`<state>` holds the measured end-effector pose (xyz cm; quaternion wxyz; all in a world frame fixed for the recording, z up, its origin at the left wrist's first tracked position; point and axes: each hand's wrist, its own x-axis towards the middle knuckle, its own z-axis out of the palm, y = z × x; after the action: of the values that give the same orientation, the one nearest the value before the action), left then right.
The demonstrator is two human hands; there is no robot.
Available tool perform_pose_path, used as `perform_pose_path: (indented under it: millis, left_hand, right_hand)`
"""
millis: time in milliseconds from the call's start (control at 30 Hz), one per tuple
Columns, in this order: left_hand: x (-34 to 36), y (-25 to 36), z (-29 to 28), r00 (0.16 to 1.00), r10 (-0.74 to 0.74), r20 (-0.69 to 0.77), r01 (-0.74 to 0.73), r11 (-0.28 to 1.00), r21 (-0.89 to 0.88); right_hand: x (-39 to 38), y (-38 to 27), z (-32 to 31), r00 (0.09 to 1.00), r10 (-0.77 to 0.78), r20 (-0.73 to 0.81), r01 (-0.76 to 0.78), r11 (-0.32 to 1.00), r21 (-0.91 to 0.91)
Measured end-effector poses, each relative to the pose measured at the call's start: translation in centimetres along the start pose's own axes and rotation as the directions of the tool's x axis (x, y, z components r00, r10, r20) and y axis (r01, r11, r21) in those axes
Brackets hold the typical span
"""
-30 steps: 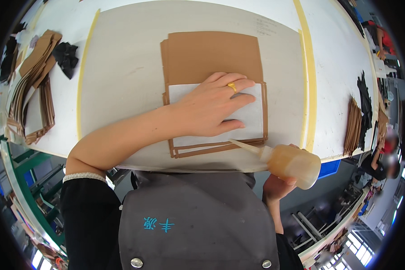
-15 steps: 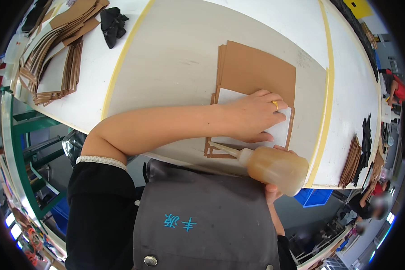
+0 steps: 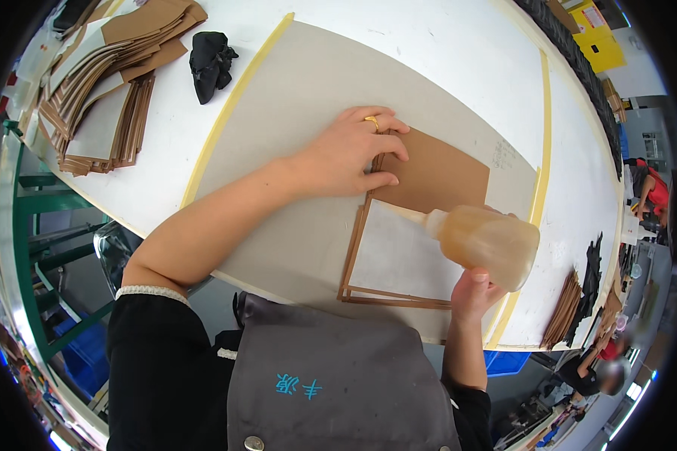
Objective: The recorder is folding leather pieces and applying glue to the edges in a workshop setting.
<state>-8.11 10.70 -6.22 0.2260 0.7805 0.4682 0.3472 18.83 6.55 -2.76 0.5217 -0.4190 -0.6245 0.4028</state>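
Note:
My right hand point(image 3: 475, 292) is wrapped round a translucent squeeze bottle point(image 3: 493, 244) of cloudy amber liquid. The bottle lies tilted, its thin nozzle pointing left over the top edge of a pale grey-white panel point(image 3: 402, 252). That panel rests on a stack of brown sheets, whose rims show at its left and near sides. Beyond it lies a plain brown sheet point(image 3: 444, 169). My left hand point(image 3: 353, 154), with a gold ring, is at this sheet's left edge; its bent fingers touch the brown surface, thumb apart from them.
A grey mat point(image 3: 278, 113) edged with yellow tape covers the middle of the white table point(image 3: 429, 34). Fanned brown and white pieces point(image 3: 101, 90) and a crumpled black item point(image 3: 210, 66) lie at far left. More brown pieces point(image 3: 563, 308) and black strips stand at right. A blue bin point(image 3: 508, 363) sits below.
My left hand has moved off the white panel, up and left to the brown sheet's edge. The bottle in my right hand has risen, its nozzle now over the panel's far edge.

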Motion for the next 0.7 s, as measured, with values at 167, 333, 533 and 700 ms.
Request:
perform_pose_path:
  millis: [167,333,533,700]
  left_hand:
    - [0.2,-0.1,0.1,0.999,-0.016,0.032,0.015,0.999,0.038]
    - [0.3,0.0,0.0,1.000,-0.001,0.009,0.001,0.999,0.051]
    - [0.1,0.1,0.1,1.000,0.001,0.004,-0.001,0.999,0.041]
    - [0.2,0.1,0.3,1.000,-0.015,0.014,0.014,0.999,0.049]
  right_hand:
    - [0.8,-0.1,1.3,0.997,-0.065,0.047,0.069,0.995,-0.078]
    - [1.2,-0.1,1.7,0.996,-0.058,0.070,0.065,0.992,-0.105]
    - [1.0,0.2,1.2,0.998,-0.062,0.020,0.064,0.994,-0.094]
    - [0.6,0.0,0.3,0.999,-0.028,0.017,0.030,0.992,-0.125]
